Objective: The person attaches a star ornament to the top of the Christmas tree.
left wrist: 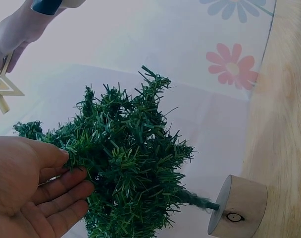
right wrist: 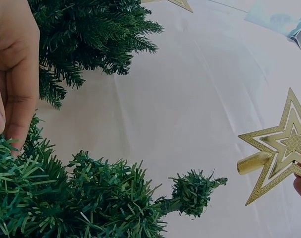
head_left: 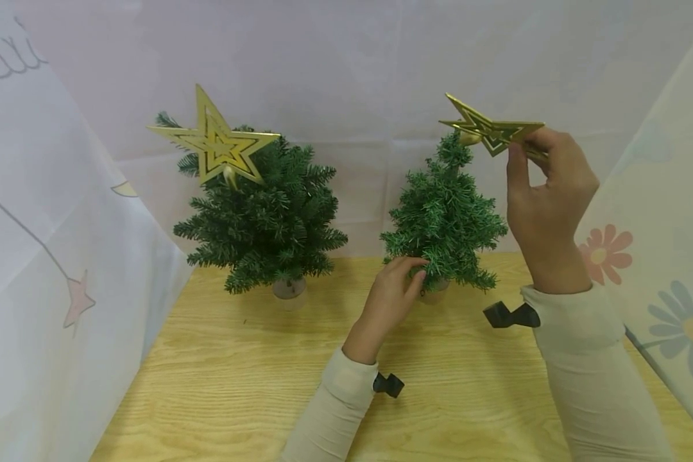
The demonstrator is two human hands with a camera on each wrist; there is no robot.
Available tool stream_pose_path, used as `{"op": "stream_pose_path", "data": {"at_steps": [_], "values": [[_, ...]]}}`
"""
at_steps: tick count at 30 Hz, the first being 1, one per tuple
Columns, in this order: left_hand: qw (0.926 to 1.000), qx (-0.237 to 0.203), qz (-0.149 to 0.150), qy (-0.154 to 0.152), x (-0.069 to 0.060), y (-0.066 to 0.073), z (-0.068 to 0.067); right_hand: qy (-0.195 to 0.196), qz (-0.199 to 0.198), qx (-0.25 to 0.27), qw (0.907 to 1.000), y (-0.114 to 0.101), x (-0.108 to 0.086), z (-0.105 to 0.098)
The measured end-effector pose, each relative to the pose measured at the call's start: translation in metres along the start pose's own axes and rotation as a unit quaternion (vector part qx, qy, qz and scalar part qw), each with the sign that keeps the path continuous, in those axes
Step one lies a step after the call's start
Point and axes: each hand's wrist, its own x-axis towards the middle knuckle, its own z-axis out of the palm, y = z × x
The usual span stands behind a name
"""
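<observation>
My right hand (head_left: pixel 554 186) pinches a gold star tree topper (head_left: pixel 499 131) by one point, beside the tip of the smaller green Christmas tree (head_left: pixel 447 218). In the right wrist view the star's hollow stem (right wrist: pixel 253 162) is apart from the bare treetop (right wrist: pixel 192 192) and faces it. My left hand (head_left: pixel 389 292) is at the tree's lower left side. Its thumb and fingers (left wrist: pixel 66 191) close lightly on a branch's needles in the left wrist view. The tree stands upright on a round wooden base (left wrist: pixel 239 206).
A fuller Christmas tree (head_left: pixel 271 218) stands to the left, a gold star (head_left: pixel 222 149) tilted at its top. Both trees are on a wood-grain table (head_left: pixel 254 378). Pale printed cloth (head_left: pixel 358 70) hangs behind and at both sides.
</observation>
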Motion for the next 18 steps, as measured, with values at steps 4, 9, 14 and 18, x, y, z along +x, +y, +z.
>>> {"op": "stream_pose_path", "data": {"at_steps": [4, 9, 14, 18], "values": [[1.0000, 0.000, 0.000, 0.001, 0.000, 0.001, 0.000, -0.005, -0.002, -0.002, 1.0000, 0.002, 0.002, 0.000], [1.0000, 0.001, -0.006, -0.002, 0.000, 0.002, 0.000, -0.010, -0.003, 0.002, 0.9999, 0.005, 0.004, 0.001], [1.0000, -0.001, -0.006, -0.001, 0.000, 0.002, -0.001, -0.021, -0.006, 0.000, 0.9998, 0.011, 0.006, 0.003], [1.0000, -0.002, -0.005, -0.003, 0.000, 0.002, -0.001, -0.027, -0.009, -0.005, 0.9996, 0.014, 0.007, 0.004]]}}
